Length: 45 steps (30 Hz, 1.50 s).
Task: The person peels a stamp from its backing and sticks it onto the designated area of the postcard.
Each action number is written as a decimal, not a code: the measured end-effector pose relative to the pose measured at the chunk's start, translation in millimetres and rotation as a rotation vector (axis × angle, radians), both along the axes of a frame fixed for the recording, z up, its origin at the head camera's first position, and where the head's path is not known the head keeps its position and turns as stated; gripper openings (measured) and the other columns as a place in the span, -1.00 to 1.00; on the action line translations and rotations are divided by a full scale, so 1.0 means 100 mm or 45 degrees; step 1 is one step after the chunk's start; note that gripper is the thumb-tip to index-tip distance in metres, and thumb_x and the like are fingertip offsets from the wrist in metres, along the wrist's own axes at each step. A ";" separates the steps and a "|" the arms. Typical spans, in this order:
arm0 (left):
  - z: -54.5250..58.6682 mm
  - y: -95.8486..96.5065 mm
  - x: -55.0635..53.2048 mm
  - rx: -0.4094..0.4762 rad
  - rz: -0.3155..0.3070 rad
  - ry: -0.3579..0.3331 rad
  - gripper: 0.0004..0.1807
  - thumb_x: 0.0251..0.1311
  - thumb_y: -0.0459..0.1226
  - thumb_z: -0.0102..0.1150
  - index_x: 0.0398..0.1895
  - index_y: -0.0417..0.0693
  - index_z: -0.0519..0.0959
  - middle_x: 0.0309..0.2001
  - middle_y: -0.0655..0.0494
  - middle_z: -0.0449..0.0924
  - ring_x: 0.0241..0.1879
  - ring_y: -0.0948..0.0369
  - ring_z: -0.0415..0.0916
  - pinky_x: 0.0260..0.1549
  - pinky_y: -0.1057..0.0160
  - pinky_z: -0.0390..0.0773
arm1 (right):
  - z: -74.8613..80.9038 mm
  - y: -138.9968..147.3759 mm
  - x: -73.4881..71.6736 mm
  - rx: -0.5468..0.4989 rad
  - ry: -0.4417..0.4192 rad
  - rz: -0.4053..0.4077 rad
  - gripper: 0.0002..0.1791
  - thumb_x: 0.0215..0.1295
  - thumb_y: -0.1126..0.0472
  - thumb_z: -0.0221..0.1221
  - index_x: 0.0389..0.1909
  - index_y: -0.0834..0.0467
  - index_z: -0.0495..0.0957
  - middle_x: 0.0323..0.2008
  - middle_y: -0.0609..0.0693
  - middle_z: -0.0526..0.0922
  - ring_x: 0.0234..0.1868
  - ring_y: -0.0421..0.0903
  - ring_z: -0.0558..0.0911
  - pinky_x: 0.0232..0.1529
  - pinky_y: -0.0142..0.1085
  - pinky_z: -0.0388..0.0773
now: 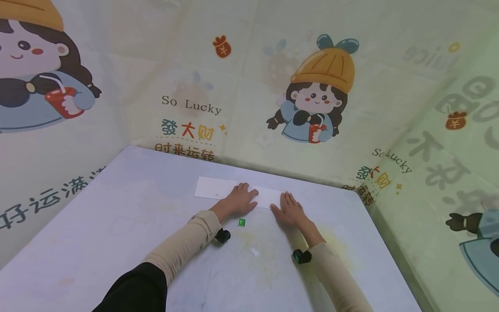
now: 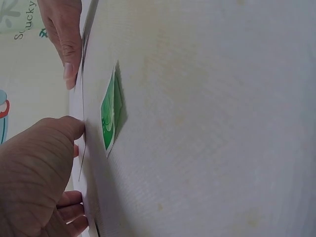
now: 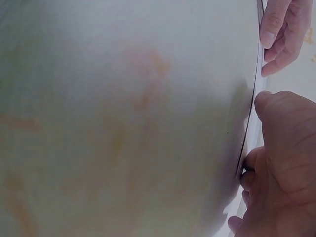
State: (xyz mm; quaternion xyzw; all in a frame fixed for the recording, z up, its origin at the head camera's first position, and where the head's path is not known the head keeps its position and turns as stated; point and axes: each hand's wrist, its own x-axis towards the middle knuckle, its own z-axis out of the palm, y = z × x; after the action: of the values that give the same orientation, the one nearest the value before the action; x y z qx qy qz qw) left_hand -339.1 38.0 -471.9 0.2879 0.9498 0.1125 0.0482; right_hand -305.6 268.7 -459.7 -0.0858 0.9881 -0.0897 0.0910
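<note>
A long white paper (image 1: pixel 214 187) lies flat toward the far side of the white table. My left hand (image 1: pixel 238 200) rests palm-down over its middle, covering part of it, thumb and fingertips on the paper. My right hand (image 1: pixel 289 210) presses the paper's right end, its fingers extended and its thumb at the near edge. In the left wrist view, the left thumb (image 2: pixel 74 127) lies along the paper's edge. A small green stamp (image 1: pixel 241 222) with a toothed white border lies on the table just nearer than the left hand; its sides bend upward in the left wrist view.
A small white paper scrap (image 1: pixel 254 252) lies on the table (image 1: pixel 117 242) between the forearms. Black wrist cameras sit under each sleeve cuff. A printed cloth (image 1: pixel 241 86) with cartoon figures hangs behind the table and along its sides. Yellowish stains mark the tabletop.
</note>
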 end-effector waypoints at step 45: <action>0.03 0.01 0.03 0.025 0.023 -0.034 -0.40 0.54 0.06 -0.08 0.54 0.08 0.29 0.45 -0.23 0.20 0.45 -0.09 0.14 0.47 -0.09 0.13 | -0.03 0.08 -0.03 -0.043 0.031 0.012 -0.09 0.60 -0.19 -0.15 0.56 0.46 -0.13 0.59 0.38 -0.14 0.62 0.29 -0.15 0.50 0.28 -0.07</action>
State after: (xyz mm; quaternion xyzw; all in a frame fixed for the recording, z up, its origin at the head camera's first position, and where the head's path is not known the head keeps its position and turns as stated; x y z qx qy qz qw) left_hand -336.4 39.1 -469.2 0.2781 0.9505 0.1260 0.0570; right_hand -308.4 276.7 -462.5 -0.0930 0.9870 -0.1051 0.0780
